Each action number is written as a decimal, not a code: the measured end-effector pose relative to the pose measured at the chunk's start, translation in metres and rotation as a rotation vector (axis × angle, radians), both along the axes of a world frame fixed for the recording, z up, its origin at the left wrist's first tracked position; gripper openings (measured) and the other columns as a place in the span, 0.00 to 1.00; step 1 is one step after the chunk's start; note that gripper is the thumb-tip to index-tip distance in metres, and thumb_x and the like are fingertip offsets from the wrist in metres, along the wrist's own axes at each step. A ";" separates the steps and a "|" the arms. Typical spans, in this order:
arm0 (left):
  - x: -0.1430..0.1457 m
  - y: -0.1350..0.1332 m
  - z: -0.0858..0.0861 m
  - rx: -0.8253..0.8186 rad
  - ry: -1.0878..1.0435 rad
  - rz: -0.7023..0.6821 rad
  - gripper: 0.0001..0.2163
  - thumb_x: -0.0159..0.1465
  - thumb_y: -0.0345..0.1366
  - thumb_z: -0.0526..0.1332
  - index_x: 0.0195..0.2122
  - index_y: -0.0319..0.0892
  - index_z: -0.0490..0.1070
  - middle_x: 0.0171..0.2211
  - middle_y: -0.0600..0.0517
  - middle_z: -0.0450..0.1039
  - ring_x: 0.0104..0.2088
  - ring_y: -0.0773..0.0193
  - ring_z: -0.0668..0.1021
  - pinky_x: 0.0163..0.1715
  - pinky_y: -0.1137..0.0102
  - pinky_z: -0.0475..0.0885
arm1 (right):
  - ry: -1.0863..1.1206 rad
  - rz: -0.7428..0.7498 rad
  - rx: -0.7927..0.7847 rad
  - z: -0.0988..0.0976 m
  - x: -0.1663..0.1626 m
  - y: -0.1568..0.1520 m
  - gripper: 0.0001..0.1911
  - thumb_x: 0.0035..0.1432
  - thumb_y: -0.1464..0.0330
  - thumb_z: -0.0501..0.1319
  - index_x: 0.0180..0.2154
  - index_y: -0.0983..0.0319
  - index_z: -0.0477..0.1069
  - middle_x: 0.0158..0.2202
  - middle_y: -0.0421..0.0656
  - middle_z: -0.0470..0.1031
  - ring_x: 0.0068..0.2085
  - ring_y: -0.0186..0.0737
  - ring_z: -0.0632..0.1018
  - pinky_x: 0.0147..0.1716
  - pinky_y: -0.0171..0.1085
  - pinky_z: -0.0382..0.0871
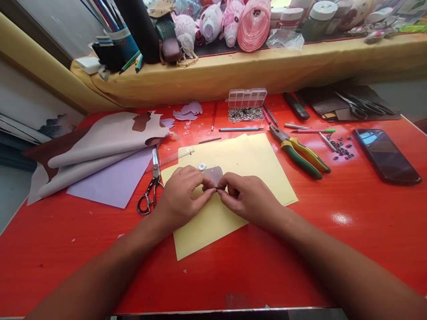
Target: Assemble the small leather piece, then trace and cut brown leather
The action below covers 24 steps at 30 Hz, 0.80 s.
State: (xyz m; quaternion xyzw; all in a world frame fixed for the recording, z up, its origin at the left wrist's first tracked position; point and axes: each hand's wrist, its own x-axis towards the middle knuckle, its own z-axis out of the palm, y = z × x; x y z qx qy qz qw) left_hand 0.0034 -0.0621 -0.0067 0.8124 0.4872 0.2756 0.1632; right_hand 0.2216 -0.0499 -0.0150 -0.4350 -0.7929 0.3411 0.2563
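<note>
Over the yellow paper [230, 213], my left hand [187, 191] and my right hand [247, 195] meet with thumbs and forefingers pinched on a small greyish-purple piece of material [214, 174]. Its lower edge is between my fingertips and partly hidden by them; the upper part sticks up between the hands. Just beyond my left fingers lies a small round silvery disc [201, 166]. Close to my left wrist are scissors [151, 184] with black handles. Pliers [298, 153] with green and yellow grips lie to the right of the paper.
At left, folded brown-and-white sheet material [100, 142] rests on lilac paper [113, 180]. Behind stands an open clear box [246, 106] of small metal parts, with pens [240, 129] before it. A phone [387, 155], loose dark rings [343, 151] and a box cutter [296, 106] lie right.
</note>
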 end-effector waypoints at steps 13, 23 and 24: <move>0.003 0.000 0.002 -0.052 -0.030 0.019 0.05 0.67 0.34 0.64 0.32 0.46 0.73 0.32 0.53 0.78 0.37 0.59 0.77 0.40 0.63 0.71 | 0.058 -0.013 -0.074 0.002 0.000 0.001 0.03 0.63 0.70 0.64 0.34 0.59 0.73 0.22 0.32 0.66 0.23 0.31 0.64 0.27 0.34 0.55; 0.011 -0.001 -0.002 0.190 0.097 0.041 0.05 0.66 0.30 0.63 0.33 0.45 0.70 0.29 0.54 0.75 0.35 0.58 0.75 0.40 0.61 0.68 | 0.105 -0.061 -0.129 0.002 -0.007 0.006 0.02 0.60 0.69 0.63 0.34 0.59 0.72 0.22 0.32 0.66 0.23 0.32 0.65 0.26 0.34 0.55; 0.012 -0.001 -0.003 0.226 0.117 0.046 0.05 0.66 0.30 0.63 0.33 0.45 0.70 0.29 0.54 0.75 0.35 0.58 0.75 0.40 0.61 0.67 | 0.107 -0.062 -0.127 0.002 -0.008 0.007 0.01 0.60 0.69 0.63 0.34 0.59 0.72 0.21 0.32 0.66 0.23 0.32 0.64 0.26 0.34 0.55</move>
